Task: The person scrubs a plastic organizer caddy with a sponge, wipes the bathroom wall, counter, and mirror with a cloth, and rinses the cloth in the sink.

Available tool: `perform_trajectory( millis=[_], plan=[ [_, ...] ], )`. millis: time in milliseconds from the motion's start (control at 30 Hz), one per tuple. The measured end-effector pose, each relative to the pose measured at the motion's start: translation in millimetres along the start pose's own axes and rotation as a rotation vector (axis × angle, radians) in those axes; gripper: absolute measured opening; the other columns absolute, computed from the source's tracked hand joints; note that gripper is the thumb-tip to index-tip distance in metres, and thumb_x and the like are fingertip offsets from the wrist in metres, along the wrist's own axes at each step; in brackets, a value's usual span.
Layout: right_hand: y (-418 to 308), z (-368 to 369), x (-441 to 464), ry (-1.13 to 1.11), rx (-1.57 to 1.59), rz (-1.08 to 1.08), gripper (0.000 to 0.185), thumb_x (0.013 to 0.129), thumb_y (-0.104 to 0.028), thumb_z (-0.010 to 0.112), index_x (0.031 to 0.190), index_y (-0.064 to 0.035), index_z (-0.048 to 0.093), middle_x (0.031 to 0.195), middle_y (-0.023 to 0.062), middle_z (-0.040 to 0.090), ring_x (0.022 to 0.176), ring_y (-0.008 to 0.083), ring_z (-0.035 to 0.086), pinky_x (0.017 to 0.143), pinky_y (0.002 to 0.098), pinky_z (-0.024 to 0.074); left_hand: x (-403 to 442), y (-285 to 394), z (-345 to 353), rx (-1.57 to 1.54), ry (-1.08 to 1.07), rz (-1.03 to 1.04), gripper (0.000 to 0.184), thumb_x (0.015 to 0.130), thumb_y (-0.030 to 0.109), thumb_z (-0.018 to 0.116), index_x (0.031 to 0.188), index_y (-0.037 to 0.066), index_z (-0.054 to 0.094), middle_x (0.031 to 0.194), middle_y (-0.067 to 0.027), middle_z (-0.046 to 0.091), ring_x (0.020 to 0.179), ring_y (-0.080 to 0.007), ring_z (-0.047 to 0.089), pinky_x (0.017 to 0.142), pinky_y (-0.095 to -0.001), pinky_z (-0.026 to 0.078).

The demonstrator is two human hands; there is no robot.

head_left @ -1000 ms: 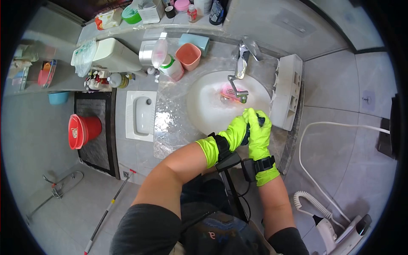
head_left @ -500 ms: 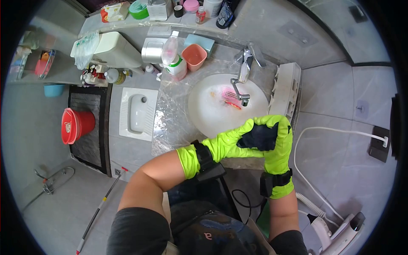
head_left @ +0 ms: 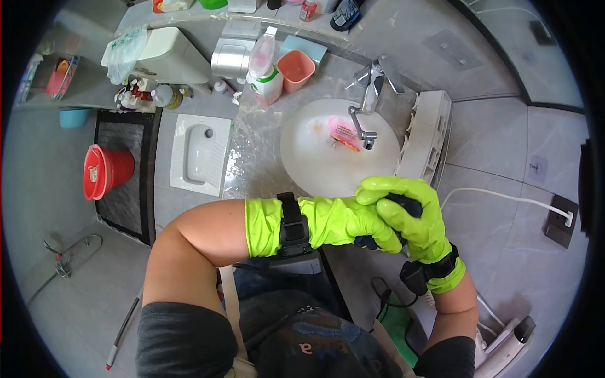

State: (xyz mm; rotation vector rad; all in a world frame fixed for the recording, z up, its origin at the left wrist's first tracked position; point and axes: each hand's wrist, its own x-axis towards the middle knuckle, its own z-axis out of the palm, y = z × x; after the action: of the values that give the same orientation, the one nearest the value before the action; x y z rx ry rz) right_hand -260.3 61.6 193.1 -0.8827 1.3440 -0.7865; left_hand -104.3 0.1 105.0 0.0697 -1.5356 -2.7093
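Bright yellow-green rubber gloves cover both my hands, which press together just in front of the white sink. My left hand is closed on the lower part of a dark, wet-looking cloth. Around the upper part of it curl the fingers of my right hand. Most of the cloth is hidden inside the gloves. A pink brush and a small orange-red item lie in the sink, with some suds near them. The chrome faucet reaches over the basin, and no running water shows.
Left of the sink stand a pump bottle and a coral cup. A white slotted rack leans along the counter's right side. Farther left are a squat toilet and a red bucket. A hair dryer hangs lower right.
Both hands have drawn slightly down and nearer to my body, and the left forearm now lies more level. The cloth, earlier spread between the gloves, is now bunched and mostly covered.
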Motion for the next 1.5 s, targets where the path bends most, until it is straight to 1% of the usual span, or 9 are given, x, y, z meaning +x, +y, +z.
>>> perform_trajectory(
  millis=[333, 433, 700, 833, 933, 1100, 1233, 1367, 1500],
  plan=[
    [66, 0, 38, 0.203, 0.049, -0.086, 0.021, 0.098, -0.012, 0.059, 0.113, 0.0000, 0.069, 0.073, -0.0021, 0.060, 0.068, 0.0050, 0.053, 0.064, 0.0207, 0.0432, 30, -56, -7, 0.051, 0.353, 0.082, 0.039, 0.086, 0.002, 0.070, 0.120, 0.010, 0.052, 0.105, -0.0013, 0.054, 0.096, -0.0130, 0.054, 0.078, -0.0301, 0.049],
    [91, -1, 51, 0.269, 0.013, -0.121, 0.018, 0.098, -0.009, 0.058, 0.107, 0.0001, 0.071, 0.068, -0.0032, 0.058, 0.063, 0.0044, 0.051, 0.061, 0.0202, 0.0421, 68, -136, -19, -0.892, 0.357, 0.182, 0.034, 0.086, 0.003, 0.067, 0.116, 0.013, 0.053, 0.104, -0.0009, 0.056, 0.095, -0.0144, 0.057, 0.080, -0.0310, 0.052],
    [149, 4, 57, 0.502, 0.117, -0.103, 0.019, 0.098, -0.011, 0.058, 0.105, 0.0022, 0.071, 0.066, -0.0010, 0.059, 0.060, 0.0069, 0.054, 0.062, 0.0236, 0.0470, 66, -177, -25, 0.227, 0.464, 0.165, 0.021, 0.097, 0.020, 0.058, 0.116, 0.012, 0.057, 0.109, -0.0041, 0.063, 0.104, -0.0209, 0.061, 0.091, -0.0382, 0.052],
    [134, 2, 38, 0.617, 0.289, -0.197, 0.024, 0.099, -0.011, 0.055, 0.113, 0.0032, 0.068, 0.069, 0.0017, 0.061, 0.064, 0.0100, 0.057, 0.073, 0.0267, 0.0519, 57, -115, -6, 0.853, 0.432, 0.036, 0.023, 0.092, 0.020, 0.066, 0.113, 0.010, 0.060, 0.107, -0.0030, 0.063, 0.102, -0.0189, 0.060, 0.087, -0.0342, 0.050],
    [93, -26, 10, 0.806, 0.259, -0.300, 0.031, 0.103, -0.021, 0.053, 0.121, -0.0002, 0.066, 0.091, 0.0062, 0.071, 0.081, 0.0126, 0.063, 0.079, 0.0274, 0.0522, 30, -54, 5, -0.049, 0.429, 0.176, 0.024, 0.091, 0.018, 0.070, 0.111, 0.010, 0.061, 0.107, -0.0009, 0.063, 0.103, -0.0149, 0.058, 0.087, -0.0303, 0.048],
    [39, -61, -32, 0.813, 0.062, -0.399, 0.045, 0.107, -0.036, 0.046, 0.112, 0.0018, 0.071, 0.097, 0.0067, 0.071, 0.086, 0.0127, 0.062, 0.082, 0.0272, 0.0487, -12, 43, -3, -0.412, 0.513, 0.019, 0.040, 0.101, 0.031, 0.060, 0.131, 0.005, 0.058, 0.115, -0.0037, 0.068, 0.099, -0.0111, 0.065, 0.081, -0.0276, 0.053],
    [10, -50, -63, 0.503, -0.167, -0.266, 0.044, 0.093, -0.041, 0.066, 0.109, -0.0006, 0.073, 0.101, 0.0063, 0.070, 0.090, 0.0140, 0.060, 0.087, 0.0293, 0.0448, -17, 94, -7, -0.389, 0.413, 0.097, 0.044, 0.104, 0.038, 0.051, 0.126, 0.001, 0.061, 0.110, -0.0059, 0.070, 0.094, -0.0114, 0.067, 0.079, -0.0255, 0.054],
    [-23, -32, -57, 0.325, -0.084, -0.516, 0.101, 0.071, -0.039, 0.088, 0.152, -0.0070, 0.037, 0.149, 0.0090, 0.047, 0.138, 0.0233, 0.042, 0.111, 0.0356, 0.0368, -13, 155, 23, -0.175, 0.212, 0.025, 0.031, 0.101, 0.026, 0.059, 0.117, 0.001, 0.066, 0.102, -0.0043, 0.070, 0.087, -0.0125, 0.066, 0.078, -0.0270, 0.052],
    [-44, -22, -58, 0.070, 0.108, -0.408, 0.073, 0.081, -0.029, 0.083, 0.141, -0.0049, 0.049, 0.121, 0.0062, 0.062, 0.105, 0.0170, 0.059, 0.086, 0.0296, 0.0481, -7, 191, 43, 0.351, 0.090, 0.234, 0.024, 0.097, 0.017, 0.061, 0.114, 0.000, 0.065, 0.102, -0.0103, 0.069, 0.092, -0.0239, 0.065, 0.086, -0.0332, 0.050]
  ],
)
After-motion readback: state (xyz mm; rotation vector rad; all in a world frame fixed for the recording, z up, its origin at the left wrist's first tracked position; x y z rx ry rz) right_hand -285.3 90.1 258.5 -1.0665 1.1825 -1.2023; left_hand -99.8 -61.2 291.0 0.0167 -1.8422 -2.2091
